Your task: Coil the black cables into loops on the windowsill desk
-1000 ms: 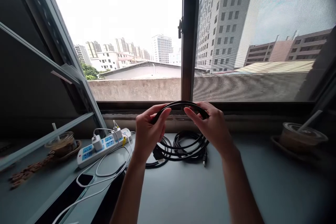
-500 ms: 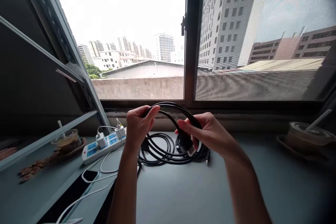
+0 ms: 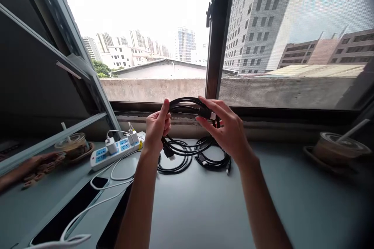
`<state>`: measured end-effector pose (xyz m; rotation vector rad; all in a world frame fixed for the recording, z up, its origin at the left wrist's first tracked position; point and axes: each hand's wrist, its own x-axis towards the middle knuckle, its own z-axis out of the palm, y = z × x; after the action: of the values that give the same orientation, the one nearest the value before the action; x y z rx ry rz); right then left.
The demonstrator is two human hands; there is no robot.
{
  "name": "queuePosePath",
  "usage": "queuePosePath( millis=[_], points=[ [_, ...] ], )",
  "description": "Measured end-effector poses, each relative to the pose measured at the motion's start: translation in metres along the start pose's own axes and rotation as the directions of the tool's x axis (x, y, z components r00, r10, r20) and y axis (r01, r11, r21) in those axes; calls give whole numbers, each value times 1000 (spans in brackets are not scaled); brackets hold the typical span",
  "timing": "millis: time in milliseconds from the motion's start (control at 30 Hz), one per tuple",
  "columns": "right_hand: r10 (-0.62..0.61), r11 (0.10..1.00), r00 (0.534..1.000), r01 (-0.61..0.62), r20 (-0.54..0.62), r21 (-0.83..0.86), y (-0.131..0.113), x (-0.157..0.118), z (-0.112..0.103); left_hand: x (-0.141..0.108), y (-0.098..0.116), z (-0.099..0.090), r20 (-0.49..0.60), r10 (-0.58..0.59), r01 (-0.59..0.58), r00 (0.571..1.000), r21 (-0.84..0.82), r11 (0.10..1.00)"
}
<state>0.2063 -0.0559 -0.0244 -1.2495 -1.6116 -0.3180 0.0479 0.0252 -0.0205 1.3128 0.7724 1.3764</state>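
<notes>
A coiled black cable [image 3: 187,151] is held up between my two hands above the table. My left hand [image 3: 157,126] is closed round the left side of the loops, thumb pointing up. My right hand [image 3: 223,122] grips the right side, its thumb and fingers curved about a black plug [image 3: 204,113] with a flat metal tip. The cable's other plug [image 3: 168,151] hangs below my left hand. Behind and beneath lie two more coiled black cables on the table, a left coil [image 3: 178,171] and a right coil [image 3: 214,167].
A white power strip [image 3: 117,151] with plugged-in chargers and white cords stands left, near a dark-screened phone [image 3: 70,210]. Another person's hand [image 3: 37,163] lies by a brown beaded item and a drink cup [image 3: 73,146]. Another cup [image 3: 339,149] stands right, below the window.
Both hands have raised the coil slightly. My right hand has shifted upward, bringing the plug to the top of the loops. Another person's hand has reached in at the left.
</notes>
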Motion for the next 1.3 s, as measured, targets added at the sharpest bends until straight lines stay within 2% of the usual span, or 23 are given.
queuePosePath(
  millis=[67,167,333,467,633,700,767,833,900,933,967,1067,1133,1200,1300],
  points=[
    [-37,998,999,35,-28,-52,3,0,6,-1,2,-2,34,-25,27,999,-37,999],
    [-20,996,997,14,-74,-90,7,1,12,-2,5,-4,145,-88,98,986,-62,993],
    [24,993,996,-34,-85,-114,16,1,14,0,2,-1,338,-210,246,917,-67,967],
    [46,990,994,-58,-102,-126,26,1,11,-2,-1,6,425,-187,222,886,-33,975],
    [169,973,963,-197,-212,-119,44,2,2,-10,0,8,624,-199,169,756,108,980],
    [218,965,947,-246,-235,-94,51,2,-3,-11,-5,9,618,-275,169,736,225,960],
    [245,959,948,-267,-202,-91,57,1,-9,-10,-15,13,569,-373,194,733,351,916],
    [271,947,953,-289,-133,-143,63,-2,-15,-8,-27,18,549,-429,236,717,388,891],
    [345,916,938,-344,-32,-205,68,-5,-20,-5,-39,24,563,-432,262,704,360,895],
    [410,894,911,-392,44,-216,70,-7,-22,-4,-44,26,559,-429,268,710,350,898],
    [484,868,863,-452,144,-207,73,-9,-23,-3,-50,29,541,-424,265,726,349,899],
    [635,751,631,-639,445,-166,83,-13,-25,2,-65,33,437,-398,231,806,387,893],
    [666,685,507,-705,547,-181,91,-16,-22,5,-74,34,374,-378,218,847,403,889],
    [680,650,434,-730,592,-211,102,-19,-16,9,-84,34,328,-369,218,869,416,883],
    [689,614,358,-751,630,-243,121,-25,-3,15,-100,33,285,-356,199,890,459,866]
  ],
)
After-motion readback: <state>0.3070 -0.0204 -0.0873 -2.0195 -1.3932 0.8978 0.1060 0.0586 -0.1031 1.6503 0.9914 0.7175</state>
